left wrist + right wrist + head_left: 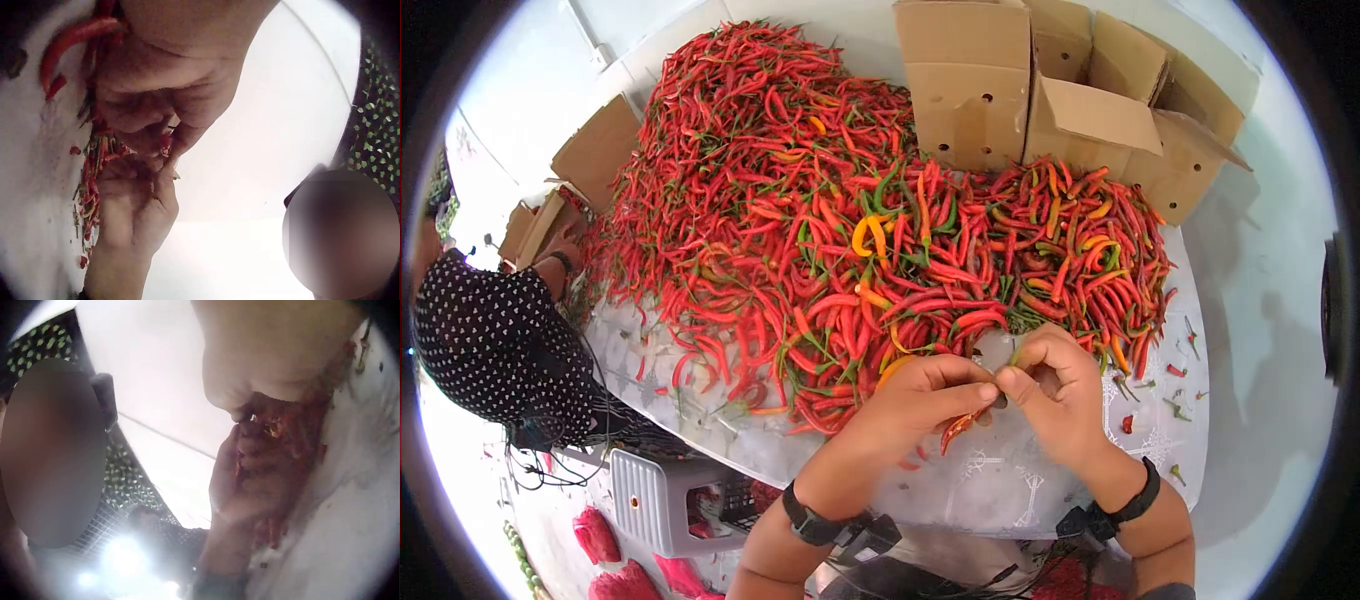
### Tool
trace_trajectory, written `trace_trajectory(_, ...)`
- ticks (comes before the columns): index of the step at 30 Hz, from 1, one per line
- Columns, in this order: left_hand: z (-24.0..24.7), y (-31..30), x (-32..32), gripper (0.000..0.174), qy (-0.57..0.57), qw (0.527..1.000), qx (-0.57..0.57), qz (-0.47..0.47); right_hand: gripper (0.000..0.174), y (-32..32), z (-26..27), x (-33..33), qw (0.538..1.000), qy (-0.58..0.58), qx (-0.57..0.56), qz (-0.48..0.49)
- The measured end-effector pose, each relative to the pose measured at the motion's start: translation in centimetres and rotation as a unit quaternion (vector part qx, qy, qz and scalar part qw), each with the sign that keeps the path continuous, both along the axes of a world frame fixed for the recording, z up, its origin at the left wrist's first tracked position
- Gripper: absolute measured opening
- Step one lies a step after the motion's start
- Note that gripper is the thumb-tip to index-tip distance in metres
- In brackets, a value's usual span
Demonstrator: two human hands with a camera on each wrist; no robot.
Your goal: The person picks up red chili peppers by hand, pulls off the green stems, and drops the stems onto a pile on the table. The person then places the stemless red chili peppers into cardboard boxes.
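In the head view both hands meet over the near edge of a heap of red chili peppers [770,230]. My left hand [925,405] holds a red chili pepper [953,434] whose lower end hangs below the fingers, split and showing pale seeds. Beside it, my right hand [1060,400] pinches a green stem [1015,354] between curled fingers and thumb. The fingertips of both hands touch, hiding the middle of the pepper. In the left wrist view a bit of red chili shows between the left hand's fingers [187,128].
Cardboard boxes [965,85] stand behind the heap. Cut stems and red scraps lie on the white patterned tablecloth [1025,490] at the right. Another person in a dotted top [500,350] works at the left, near a grey plastic stool [665,500].
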State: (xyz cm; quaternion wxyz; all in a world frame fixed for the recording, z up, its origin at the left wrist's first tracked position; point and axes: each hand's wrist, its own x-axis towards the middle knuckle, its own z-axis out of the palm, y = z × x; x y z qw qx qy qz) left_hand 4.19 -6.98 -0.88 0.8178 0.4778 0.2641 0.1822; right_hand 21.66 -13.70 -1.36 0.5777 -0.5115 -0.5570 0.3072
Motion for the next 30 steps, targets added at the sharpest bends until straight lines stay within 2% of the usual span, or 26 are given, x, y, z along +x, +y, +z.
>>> trace_trajectory(3, -0.1, -0.3, 0.5, 0.019, 0.012, 0.998, 0.034, 0.042, 0.012, -0.2, 0.5, -0.3, 0.992, -0.104, 0.063, -0.043)
trace_trajectory(6, 0.9, -0.4, 0.2, 0.017, 0.033, 0.999, 0.022, -0.014, 0.013, 0.2, 0.6, -0.3, 0.952, -0.227, 0.174, -0.112)
trace_trajectory(9, 0.3, -0.5, 0.1, 0.019, 0.013, 0.999, 0.028, 0.017, 0.013, 0.4, 0.5, -0.3, 0.975, -0.149, 0.101, -0.132)
trace_trajectory(12, 0.5, -0.3, 0.0, 0.024, -0.073, 0.979, -0.097, 0.166, 0.012, 0.9, 0.2, 0.3, 0.975, -0.162, 0.071, -0.132)
trace_trajectory(15, 1.3, 0.3, -0.9, 0.028, -0.153, 0.953, -0.135, 0.224, 0.014, 1.2, -0.5, 1.9, 0.953, -0.274, 0.12, -0.056)
trace_trajectory(16, 1.0, 0.6, -1.5, 0.027, -0.166, 0.957, -0.118, 0.209, 0.015, 1.3, -0.5, 1.9, 0.95, -0.282, 0.12, -0.066)
trace_trajectory(19, 0.1, 1.1, -1.7, 0.024, -0.197, 0.939, -0.178, 0.218, 0.016, 2.0, -0.2, 1.0, 0.928, -0.325, 0.15, -0.103)
trace_trajectory(21, -0.2, 1.2, -1.6, 0.022, -0.149, 0.965, -0.102, 0.192, 0.016, 3.6, -0.1, 0.2, 0.893, -0.372, 0.21, -0.139)
trace_trajectory(22, -0.1, 1.3, -1.6, 0.022, -0.123, 0.974, -0.061, 0.179, 0.017, 4.1, -0.2, -0.1, 0.886, -0.397, 0.211, -0.113)
trace_trajectory(24, 0.1, 1.1, -1.4, 0.021, -0.108, 0.977, -0.065, 0.174, 0.02, 4.9, -0.3, -0.5, 0.869, -0.442, 0.211, -0.062)
trace_trajectory(30, 0.3, 1.0, -1.5, 0.016, -0.13, 0.965, -0.091, 0.208, 0.025, 4.3, 0.5, -0.8, 0.84, -0.515, 0.153, -0.072)
